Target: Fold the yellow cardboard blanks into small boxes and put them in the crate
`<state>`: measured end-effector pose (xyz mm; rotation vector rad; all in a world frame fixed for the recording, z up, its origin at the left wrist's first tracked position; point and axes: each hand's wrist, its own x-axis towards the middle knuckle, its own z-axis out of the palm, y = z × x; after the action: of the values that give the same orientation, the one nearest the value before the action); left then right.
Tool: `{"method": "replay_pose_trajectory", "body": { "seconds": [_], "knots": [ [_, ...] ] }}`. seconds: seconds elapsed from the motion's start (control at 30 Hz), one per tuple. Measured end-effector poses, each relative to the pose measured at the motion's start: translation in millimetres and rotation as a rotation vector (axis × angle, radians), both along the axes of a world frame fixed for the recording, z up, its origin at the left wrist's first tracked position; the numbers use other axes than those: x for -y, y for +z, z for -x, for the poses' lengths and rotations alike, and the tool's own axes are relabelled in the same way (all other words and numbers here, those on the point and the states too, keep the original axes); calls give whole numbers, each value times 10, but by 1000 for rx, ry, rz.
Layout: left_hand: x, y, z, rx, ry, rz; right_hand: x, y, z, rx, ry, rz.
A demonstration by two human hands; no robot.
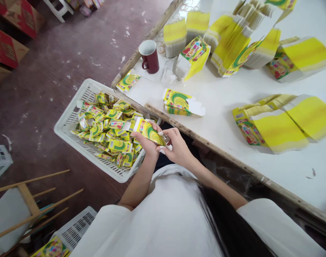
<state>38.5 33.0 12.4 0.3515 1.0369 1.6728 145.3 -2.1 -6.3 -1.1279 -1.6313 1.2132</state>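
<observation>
Both hands hold one small yellow-and-green printed carton (149, 132) just above the near edge of a white plastic crate (69, 121). My left hand (145, 142) cups it from below with curled fingers. My right hand (175, 144) pinches its right end, fingers bent round the flap. The crate is filled with several folded cartons (109, 130) of the same print. A short stack of flat cartons (179, 102) lies on the white table (227, 117) close to my hands.
Piles of flat yellow carton blanks (283, 123) cover the table's right side and back (232, 39). A dark red mug (150, 56) stands near the table's left corner. A wooden stool (23, 203) and other white crates (77, 225) stand on the floor at lower left.
</observation>
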Motion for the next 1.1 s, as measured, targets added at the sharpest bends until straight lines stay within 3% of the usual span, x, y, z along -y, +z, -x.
{"method": "replay_pose_trajectory", "body": {
  "seconds": [0.2,0.33,0.43,0.6,0.7,0.97,1.1],
  "knots": [
    [18,-54,-13,-112,-31,6,-18,-40,-20,-77,116,-23],
    [51,-150,-65,-187,-37,85,-80,-116,-66,-227,157,188],
    [71,-208,-73,-257,-53,61,-151,-154,-117,-341,103,357],
    [186,-331,-63,-274,-148,63,-314,-87,-247,-392,-140,322],
    [263,-393,-72,-263,-145,98,-362,-35,-288,-390,-174,309],
    [109,-292,46,-203,31,56,-326,-65,-298,-387,-10,421],
    [57,-255,95,-234,-4,80,-316,-135,-289,-355,-61,388]
  ]
}}
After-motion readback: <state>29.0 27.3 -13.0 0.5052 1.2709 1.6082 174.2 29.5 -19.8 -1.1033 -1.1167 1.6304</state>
